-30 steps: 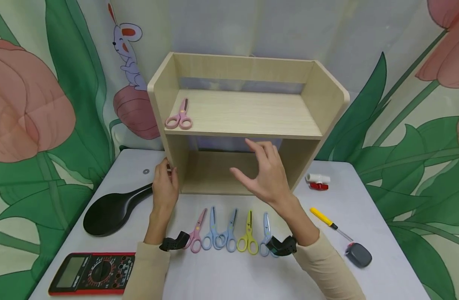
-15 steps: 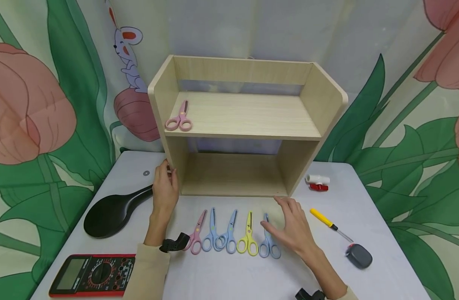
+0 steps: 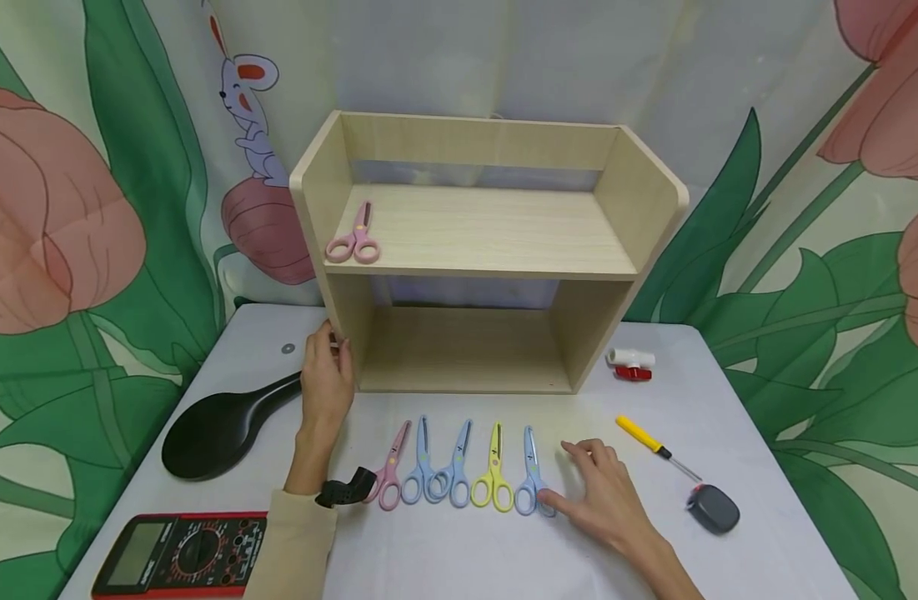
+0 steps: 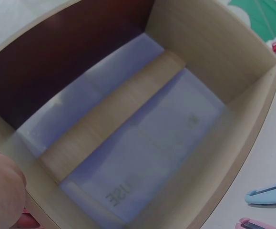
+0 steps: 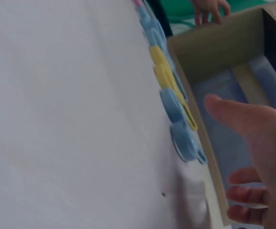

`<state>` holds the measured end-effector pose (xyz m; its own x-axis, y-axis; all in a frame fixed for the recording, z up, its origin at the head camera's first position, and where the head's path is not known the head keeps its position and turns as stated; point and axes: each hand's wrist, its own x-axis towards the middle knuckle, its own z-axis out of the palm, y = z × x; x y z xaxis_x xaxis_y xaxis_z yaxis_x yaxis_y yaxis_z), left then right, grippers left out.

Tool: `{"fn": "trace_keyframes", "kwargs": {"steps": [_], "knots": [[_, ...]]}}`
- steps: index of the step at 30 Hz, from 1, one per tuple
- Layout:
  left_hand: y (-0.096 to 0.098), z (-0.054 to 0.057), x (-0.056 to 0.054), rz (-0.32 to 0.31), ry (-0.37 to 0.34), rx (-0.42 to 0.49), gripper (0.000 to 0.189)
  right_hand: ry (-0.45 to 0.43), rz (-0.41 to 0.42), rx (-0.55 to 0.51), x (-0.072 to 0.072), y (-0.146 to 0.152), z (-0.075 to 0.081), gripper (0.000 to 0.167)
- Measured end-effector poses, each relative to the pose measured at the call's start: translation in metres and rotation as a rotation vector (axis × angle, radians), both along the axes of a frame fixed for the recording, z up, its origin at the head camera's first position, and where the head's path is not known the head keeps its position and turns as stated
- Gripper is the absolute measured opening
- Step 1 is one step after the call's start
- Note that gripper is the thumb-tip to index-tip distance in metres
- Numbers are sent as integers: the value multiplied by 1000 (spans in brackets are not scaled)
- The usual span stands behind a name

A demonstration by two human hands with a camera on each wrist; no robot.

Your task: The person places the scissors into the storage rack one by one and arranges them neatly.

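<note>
My left hand (image 3: 328, 375) is against the outer left side of the wooden shelf unit (image 3: 469, 273); its fingertips are partly hidden. Loosely spread, my right hand (image 3: 604, 492) is low over the table, its thumb close to the rightmost blue scissors (image 3: 532, 475). In the row to its left are yellow scissors (image 3: 494, 471), two pairs of blue scissors (image 3: 459, 467) and pink scissors (image 3: 391, 471), blades pointing to the shelf. Another pair of pink scissors (image 3: 358, 237) lies at the left end of the upper board. In the right wrist view, nothing is in my right hand (image 5: 266, 148).
A black ladle-like spoon (image 3: 211, 433) and a red-edged multimeter (image 3: 184, 550) are on the left. To the right are a white pipe fitting with a red handle (image 3: 631, 364), a yellow-handled screwdriver (image 3: 642, 435) and a dark tape measure (image 3: 714, 508). A patterned curtain hangs behind.
My right hand has come down from in front of the shelf's lower opening to the table, right of the scissors row. The left hand stays at the shelf's left side.
</note>
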<state>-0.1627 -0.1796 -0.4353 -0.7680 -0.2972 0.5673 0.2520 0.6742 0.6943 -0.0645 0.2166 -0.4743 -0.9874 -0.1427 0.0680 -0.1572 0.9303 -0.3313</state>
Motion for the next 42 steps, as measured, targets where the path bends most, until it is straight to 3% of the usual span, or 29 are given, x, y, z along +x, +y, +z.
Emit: {"fn": "trace_keyframes", "kwargs": {"steps": [5,8,16,19,24,32,38,42], "knots": [[0,1,1,14,8,-10,34,-40,31,38,8,-10,-9,103],[0,2,1,15,19,-14,34,-26,50,57,9,-17,-14,105],[2,-1,1,15,-1,5,32,-25,44,50,9,-20,-13,64],[2,-3,1,18,-5,4,33,-31,30,-4,7,-20,-11,59],[2,-4,0,21,7,-8,33,114,63,-130,2,-21,-6,54],[3,-2,1,34,38,-22,32,383,263,-246,-16,-39,35,55],[3,-2,0,32,44,-14,31,582,450,-325,-33,-64,80,54],[3,-3,0,34,30,-9,32,690,513,-340,-49,-84,116,53]]}}
